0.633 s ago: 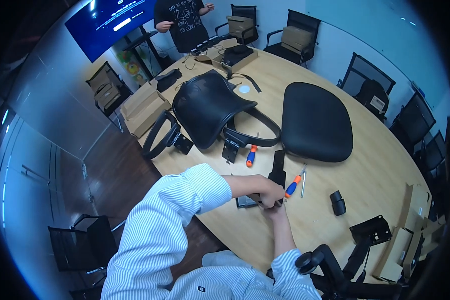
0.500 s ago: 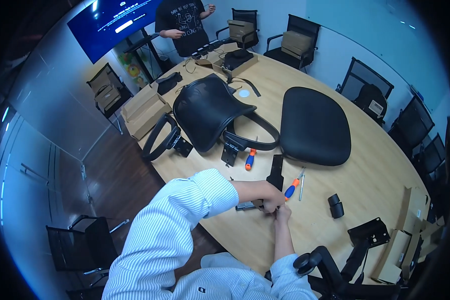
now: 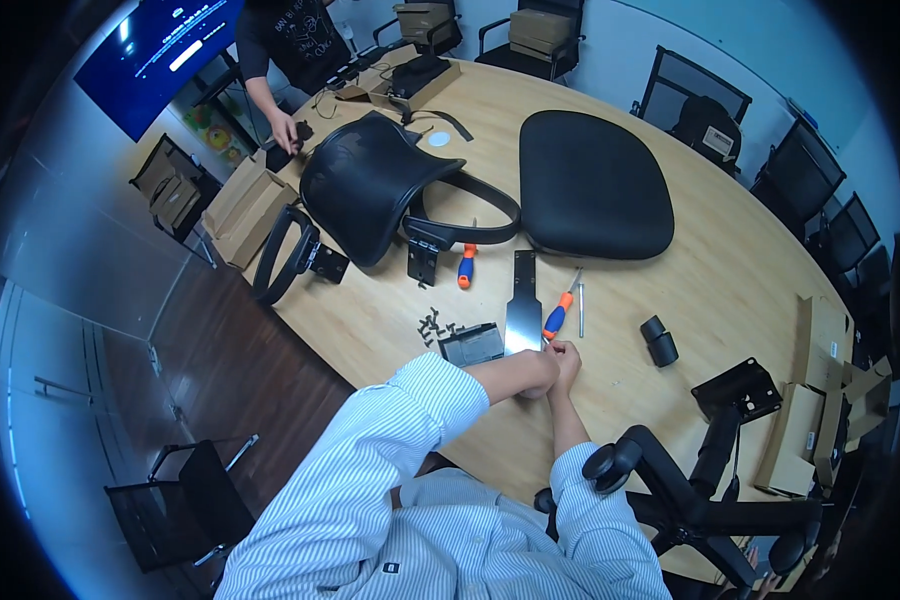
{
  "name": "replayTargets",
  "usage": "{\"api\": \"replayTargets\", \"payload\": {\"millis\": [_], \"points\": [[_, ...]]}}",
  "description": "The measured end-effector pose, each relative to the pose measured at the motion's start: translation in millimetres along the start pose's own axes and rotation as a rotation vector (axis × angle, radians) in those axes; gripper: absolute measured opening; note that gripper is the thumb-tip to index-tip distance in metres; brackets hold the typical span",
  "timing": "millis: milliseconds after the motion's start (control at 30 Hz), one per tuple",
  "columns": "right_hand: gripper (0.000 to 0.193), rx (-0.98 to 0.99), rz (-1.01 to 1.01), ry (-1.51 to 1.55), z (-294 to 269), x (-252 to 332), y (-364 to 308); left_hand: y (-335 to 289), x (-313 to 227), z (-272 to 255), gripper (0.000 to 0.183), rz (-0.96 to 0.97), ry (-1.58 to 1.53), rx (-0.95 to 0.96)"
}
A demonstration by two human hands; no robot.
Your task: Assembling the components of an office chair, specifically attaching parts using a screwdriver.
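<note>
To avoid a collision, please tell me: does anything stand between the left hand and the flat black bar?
Nothing visible does: the left hand is at the near end of the flat black bar. The nearer screwdriver lies to the bar's right, not between them. I cannot tell whether the hand touches the bar.

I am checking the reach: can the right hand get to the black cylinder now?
Probably yes: only tabletop shows between the right hand and the black cylinder, though the hand may be occupied.
</note>
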State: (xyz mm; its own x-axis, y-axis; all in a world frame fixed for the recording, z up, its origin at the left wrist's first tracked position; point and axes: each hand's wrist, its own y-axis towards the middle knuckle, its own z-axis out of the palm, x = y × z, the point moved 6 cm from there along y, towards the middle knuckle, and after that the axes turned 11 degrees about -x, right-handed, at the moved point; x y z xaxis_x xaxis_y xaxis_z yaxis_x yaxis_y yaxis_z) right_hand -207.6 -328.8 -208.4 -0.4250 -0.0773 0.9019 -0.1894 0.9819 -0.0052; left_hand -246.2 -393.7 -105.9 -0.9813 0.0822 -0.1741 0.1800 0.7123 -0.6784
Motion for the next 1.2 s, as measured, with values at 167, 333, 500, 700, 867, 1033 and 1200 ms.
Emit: {"api": "replayTargets", "payload": {"millis": [167, 333, 500, 700, 867, 1033, 1200], "points": [[0.015, 0.062, -0.039, -0.04, 4.5, -10.3, 10.6, 9.6, -11.1, -17.0, 0.023, -0.038, -0.001, -0.032], [0.017, 0.086, -0.225, -0.113, 2.9, 8.2, 7.1, 3.2, 5.9, -20.8, 0.023, -0.173, -0.079, -0.092], [0.017, 0.113, -0.207, -0.06, -0.7, 9.2, 10.3, 3.0, 4.3, -29.2, 0.023, -0.248, -0.137, -0.173], [0.02, 0.15, -0.217, -0.087, -0.6, 4.9, 8.9, -10.2, 11.1, -27.4, 0.024, -0.299, -0.197, -0.267], [0.022, 0.163, -0.455, -0.019, -12.6, 13.8, -2.1, -16.0, 13.5, -30.5, 0.024, -0.325, -0.235, -0.342], [0.024, 0.127, -0.501, 0.057, -29.2, -6.7, -1.6, -8.5, 3.6, -40.9, 0.024, -0.255, -0.245, -0.407], [0.03, 0.247, -0.318, -0.081, -37.0, 35.6, -56.1, -15.6, 42.7, 4.4, 0.035, -0.449, -0.607, -0.558]]}}
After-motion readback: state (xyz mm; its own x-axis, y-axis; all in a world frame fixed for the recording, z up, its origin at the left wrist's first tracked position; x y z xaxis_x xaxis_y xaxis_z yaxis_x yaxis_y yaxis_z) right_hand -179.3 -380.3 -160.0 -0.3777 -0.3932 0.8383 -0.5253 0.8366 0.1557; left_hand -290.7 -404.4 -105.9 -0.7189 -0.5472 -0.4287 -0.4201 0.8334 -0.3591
